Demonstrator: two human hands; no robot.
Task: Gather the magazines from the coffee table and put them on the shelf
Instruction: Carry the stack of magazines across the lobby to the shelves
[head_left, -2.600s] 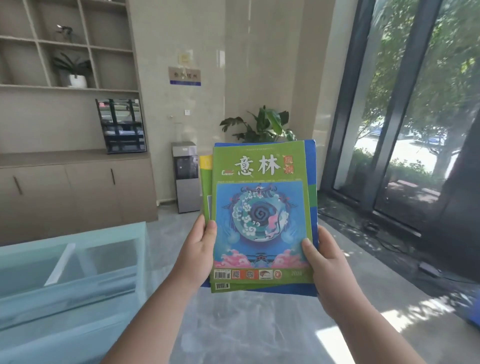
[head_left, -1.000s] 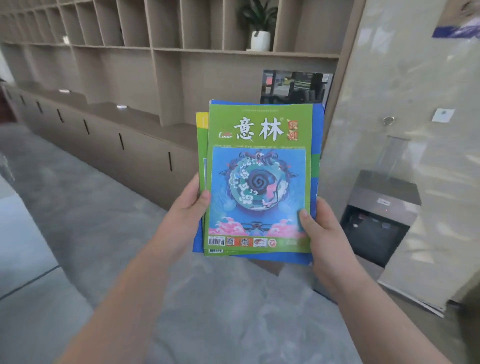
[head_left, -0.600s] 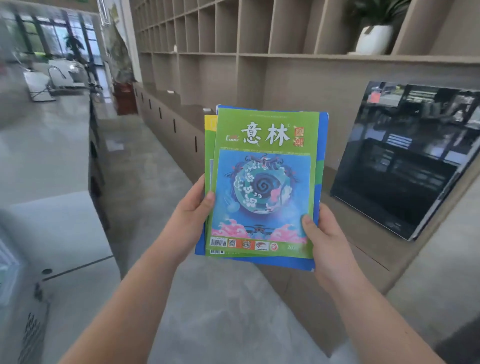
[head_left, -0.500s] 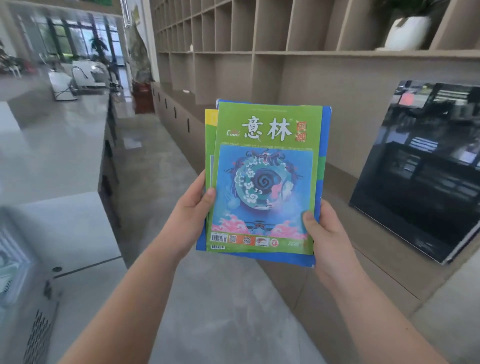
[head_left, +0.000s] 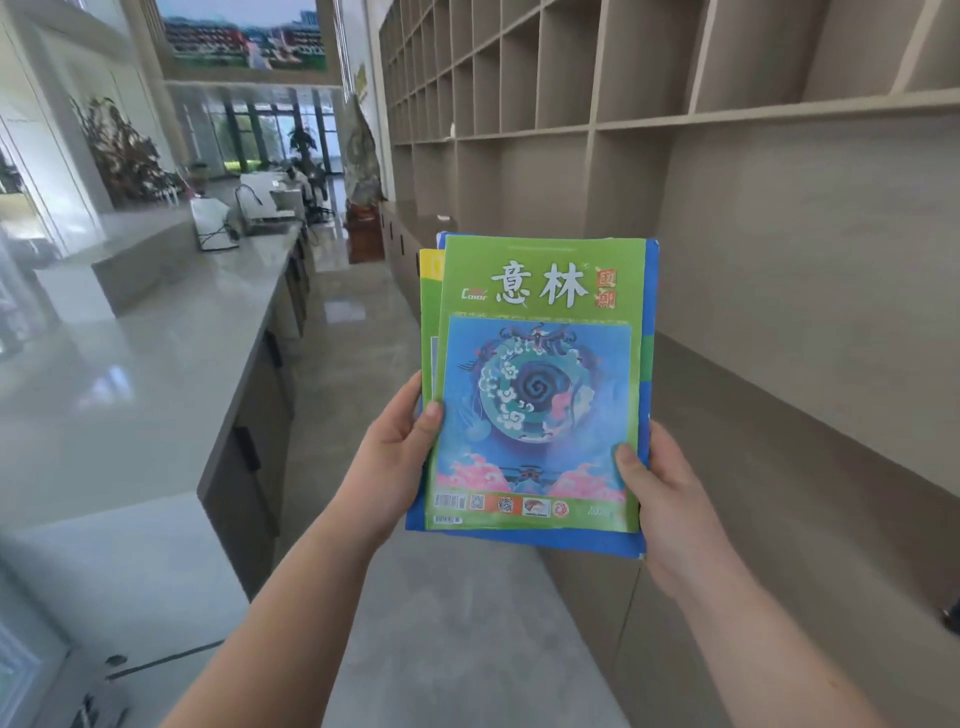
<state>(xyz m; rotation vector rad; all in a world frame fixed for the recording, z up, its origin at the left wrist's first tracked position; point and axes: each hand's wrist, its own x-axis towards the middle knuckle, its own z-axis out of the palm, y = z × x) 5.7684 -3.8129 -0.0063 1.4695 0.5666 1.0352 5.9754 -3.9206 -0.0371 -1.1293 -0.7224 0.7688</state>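
Observation:
I hold a stack of magazines (head_left: 537, 384) upright in front of me; the top one has a green cover with a blue swirl picture, and blue and yellow-green covers peek out behind it. My left hand (head_left: 392, 457) grips the stack's left edge, thumb on the cover. My right hand (head_left: 662, 499) grips the lower right corner, thumb on the cover. The wooden shelf unit (head_left: 587, 130) with open cubbies runs along the right wall, and its countertop ledge (head_left: 769, 410) lies just right of the stack.
A long grey reception counter (head_left: 156, 353) runs along the left, with dark cabinet fronts below. Between it and the shelf unit a grey tiled aisle (head_left: 358, 322) leads to plants and windows far back. Cabinet doors (head_left: 675, 649) sit under the ledge.
My view has swung left along the shelf wall: the black display rack and the potted plant have left the frame. The stack stays held in both hands the same way.

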